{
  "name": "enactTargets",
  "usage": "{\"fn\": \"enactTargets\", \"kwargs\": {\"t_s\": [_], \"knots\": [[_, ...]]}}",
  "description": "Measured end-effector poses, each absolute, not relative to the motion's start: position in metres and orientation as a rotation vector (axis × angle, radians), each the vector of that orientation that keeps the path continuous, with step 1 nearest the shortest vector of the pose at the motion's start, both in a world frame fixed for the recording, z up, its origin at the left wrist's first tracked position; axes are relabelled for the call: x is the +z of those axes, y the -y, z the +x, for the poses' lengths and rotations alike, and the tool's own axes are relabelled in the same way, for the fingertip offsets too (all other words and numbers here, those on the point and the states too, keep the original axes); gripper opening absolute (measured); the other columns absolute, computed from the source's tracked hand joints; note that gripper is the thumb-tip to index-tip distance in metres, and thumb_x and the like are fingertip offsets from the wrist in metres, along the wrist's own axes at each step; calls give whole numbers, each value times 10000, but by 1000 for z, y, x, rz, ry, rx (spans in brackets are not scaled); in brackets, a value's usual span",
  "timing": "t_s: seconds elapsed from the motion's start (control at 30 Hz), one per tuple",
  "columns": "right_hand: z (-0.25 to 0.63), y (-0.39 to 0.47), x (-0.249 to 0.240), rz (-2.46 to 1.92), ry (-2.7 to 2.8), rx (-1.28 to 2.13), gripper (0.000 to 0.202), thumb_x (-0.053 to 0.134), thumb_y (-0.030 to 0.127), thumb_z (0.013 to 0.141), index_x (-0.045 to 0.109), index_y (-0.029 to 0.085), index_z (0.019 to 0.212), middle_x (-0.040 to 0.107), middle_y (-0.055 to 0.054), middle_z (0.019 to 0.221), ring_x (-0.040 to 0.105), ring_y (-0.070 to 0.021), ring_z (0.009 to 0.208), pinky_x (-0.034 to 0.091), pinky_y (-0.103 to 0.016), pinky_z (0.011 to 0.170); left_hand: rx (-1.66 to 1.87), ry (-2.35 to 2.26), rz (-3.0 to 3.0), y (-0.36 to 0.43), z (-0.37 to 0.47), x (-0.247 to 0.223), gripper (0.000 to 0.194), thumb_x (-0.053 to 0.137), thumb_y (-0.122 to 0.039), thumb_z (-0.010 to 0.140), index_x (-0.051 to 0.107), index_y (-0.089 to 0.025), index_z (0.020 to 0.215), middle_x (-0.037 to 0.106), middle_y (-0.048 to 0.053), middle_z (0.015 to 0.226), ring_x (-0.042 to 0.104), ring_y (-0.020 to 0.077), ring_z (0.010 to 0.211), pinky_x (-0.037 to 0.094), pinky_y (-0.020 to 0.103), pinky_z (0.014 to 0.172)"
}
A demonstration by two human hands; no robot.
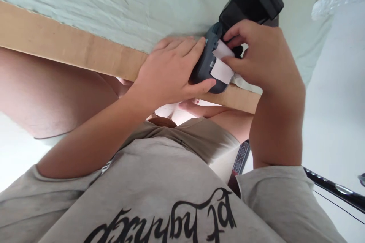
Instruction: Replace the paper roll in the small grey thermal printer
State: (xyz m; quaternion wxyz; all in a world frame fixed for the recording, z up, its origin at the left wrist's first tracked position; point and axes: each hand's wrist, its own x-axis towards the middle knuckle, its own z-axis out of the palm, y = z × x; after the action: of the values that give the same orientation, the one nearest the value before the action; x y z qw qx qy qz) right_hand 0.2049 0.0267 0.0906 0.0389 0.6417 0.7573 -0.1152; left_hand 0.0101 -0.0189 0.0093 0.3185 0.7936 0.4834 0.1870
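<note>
A dark grey-blue handheld device (203,64) with rounded edges, which looks like a small label printer, lies at the table's near edge. My left hand (173,64) is wrapped over its left side, thumb along the near end and fingers across the top. White paper (222,70) shows at the device's right side, in two visible pieces. My right hand (256,53) comes from the right, its thumb and fingertips pinching at the paper's edge. Part of the paper and the device's far side are hidden by my fingers.
A black plastic object (248,3) with a boxy end stands just beyond the device, close to my right hand. Pale green cloth (114,3) covers the table, whose wooden edge (71,41) faces me. Clear bubble wrap (327,5) lies at the far right.
</note>
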Motion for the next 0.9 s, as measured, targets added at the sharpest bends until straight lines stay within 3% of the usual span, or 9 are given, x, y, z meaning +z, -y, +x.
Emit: {"fn": "enactTargets", "kwargs": {"t_s": [0.1, 0.2, 0.27, 0.33, 0.43, 0.5, 0.7, 0.8, 0.9], "knots": [[212, -13, 103, 1989, -2484, -315, 340, 723, 74, 726, 727, 264, 1008, 781, 8, 1044, 686, -155, 799, 531, -357, 791, 502, -1273, 2083, 19, 10, 12, 803, 373, -682, 940, 412, -294, 1641, 515, 49, 1632, 403, 352, 1550, 265, 550, 1297], [232, 6, 108, 2317, -2786, -292, 320, 680, 95, 719, 735, 276, 977, 746, 20, 1009, 698, -159, 860, 389, -289, 547, 493, -1272, 2062, 19, 9, 12, 832, 360, -687, 932, 409, -265, 1647, 507, 62, 1636, 394, 361, 1558, 247, 537, 1310], [251, 16, 98, 3069, -2691, -567, 277, 581, 127, 740, 714, 281, 927, 684, 50, 887, 621, -89, 679, 285, -253, 463, 483, -1261, 2043, 18, 9, 10, 862, 356, -691, 917, 418, -233, 1645, 478, 78, 1654, 384, 383, 1564, 231, 540, 1318], [270, 21, 81, 3769, -2013, -1189, 248, 460, 235, 779, 652, 289, 926, 634, 58, 843, 456, -36, 499, 133, -207, 405, 499, -1238, 2030, 16, 10, 7, 905, 391, -723, 882, 447, -218, 1631, 479, 93, 1649, 394, 425, 1550, 232, 575, 1313], [290, 24, 52, 3848, -1453, -1818, 232, 499, 250, 697, 537, 235, 925, 583, 44, 857, 527, -46, 567, 296, -171, 425, 575, -1207, 2030, 14, 10, 2, 924, 476, -743, 835, 491, -234, 1606, 519, 98, 1614, 429, 481, 1510, 255, 642, 1287], [296, 25, 37, 3822, -1603, -1685, 267, 561, 244, 661, 488, 227, 918, 562, 49, 830, 520, -49, 563, 353, -180, 453, 642, -1182, 2046, 14, 11, -1, 873, 520, -705, 841, 498, -275, 1600, 563, 82, 1575, 448, 482, 1494, 276, 667, 1268], [314, 24, 15, 3604, -2071, -928, 266, 654, 352, 794, 477, 224, 945, 532, 53, 821, 561, -72, 643, 513, -264, 632, 670, -1209, 2079, 14, 11, -5, 853, 580, -645, 841, 471, -294, 1612, 571, 65, 1568, 462, 465, 1489, 295, 652, 1271], [326, 22, 10, 3476, -2205, -730, 270, 747, 234, 732, 536, 198, 895, 504, 61, 828, 534, -71, 750, 518, -273, 768, 670, -1225, 2094, 14, 11, -7, 861, 578, -647, 837, 466, -290, 1613, 564, 69, 1576, 465, 467, 1487, 294, 655, 1271], [340, 20, 2, 3386, -2293, -606, 406, 730, 99, 670, 593, 200, 1039, 574, 48, 927, 564, -82, 843, 493, -268, 828, 665, -1236, 2091, 15, 12, -7, 856, 582, -641, 840, 478, -270, 1605, 551, 81, 1589, 467, 474, 1484, 285, 655, 1276]]}}
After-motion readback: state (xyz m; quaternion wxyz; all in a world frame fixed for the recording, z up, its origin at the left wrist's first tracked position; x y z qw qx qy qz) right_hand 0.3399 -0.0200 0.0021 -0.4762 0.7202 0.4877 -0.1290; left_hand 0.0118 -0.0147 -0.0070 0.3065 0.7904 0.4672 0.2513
